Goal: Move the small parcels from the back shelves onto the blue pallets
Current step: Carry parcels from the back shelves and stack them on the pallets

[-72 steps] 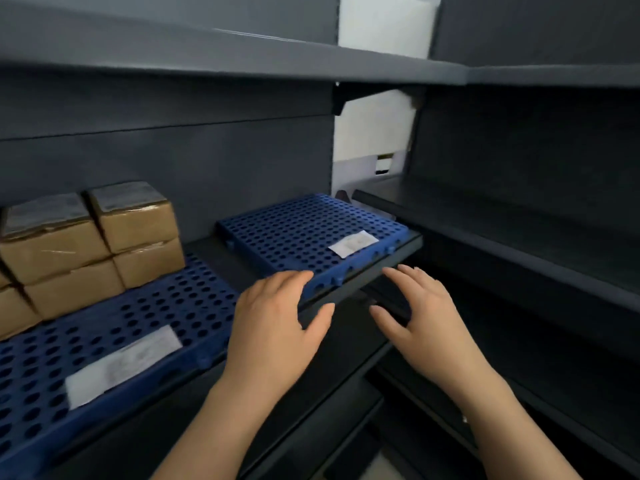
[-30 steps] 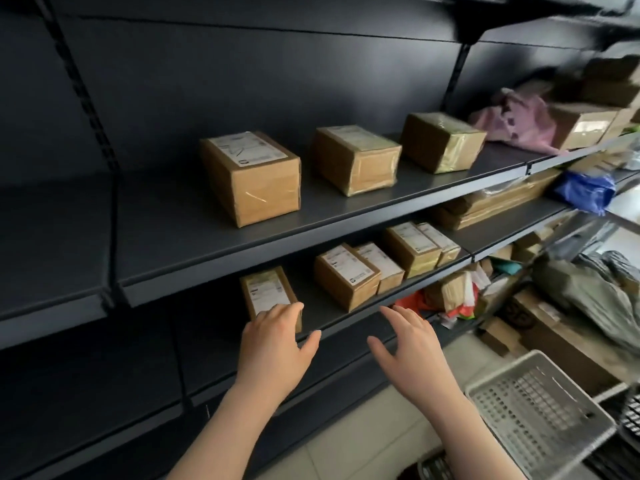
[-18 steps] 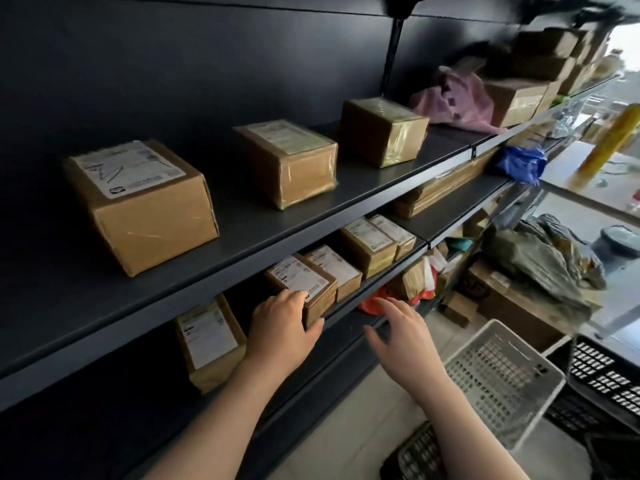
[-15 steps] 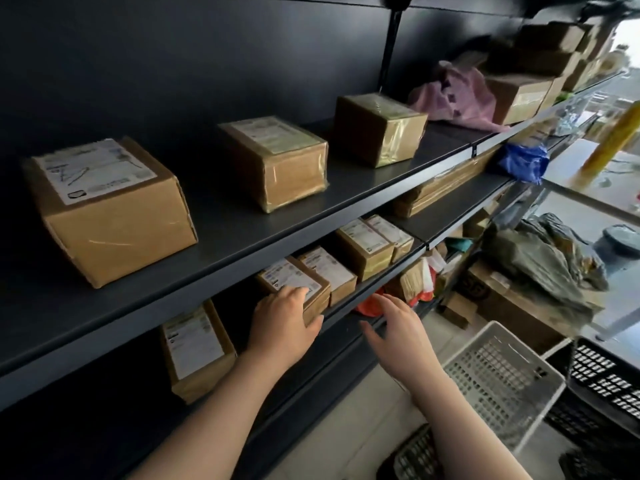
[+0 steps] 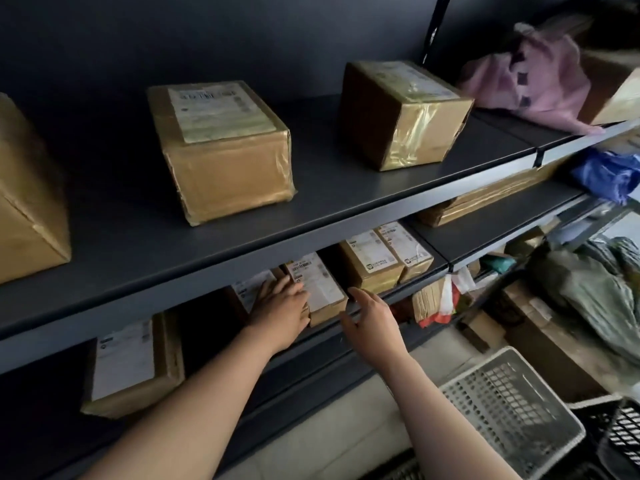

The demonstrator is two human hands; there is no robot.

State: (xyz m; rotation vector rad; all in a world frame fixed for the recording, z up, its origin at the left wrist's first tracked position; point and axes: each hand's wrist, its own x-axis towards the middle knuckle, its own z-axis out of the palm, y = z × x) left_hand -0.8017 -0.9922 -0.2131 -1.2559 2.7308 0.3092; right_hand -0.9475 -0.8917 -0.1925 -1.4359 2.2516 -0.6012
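Several small brown parcels with white labels sit on the lower dark shelf. My left hand lies flat on the leftmost pair, touching one small parcel and covering part of another small parcel beside it. My right hand hovers open just right of that pair, at the shelf's front edge, fingers spread, holding nothing. Two more small parcels stand further right. A larger labelled parcel sits at the lower left. No blue pallet is in view.
The upper shelf carries bigger boxes and a pink bag. A flat box and blue bag lie right. A white basket and grey-green bags stand on the floor.
I turned from the blue pallets to the parcel shelves. Both hands reached into the lower shelf; my left hand has come down onto the small parcels and my right moved in beside them.
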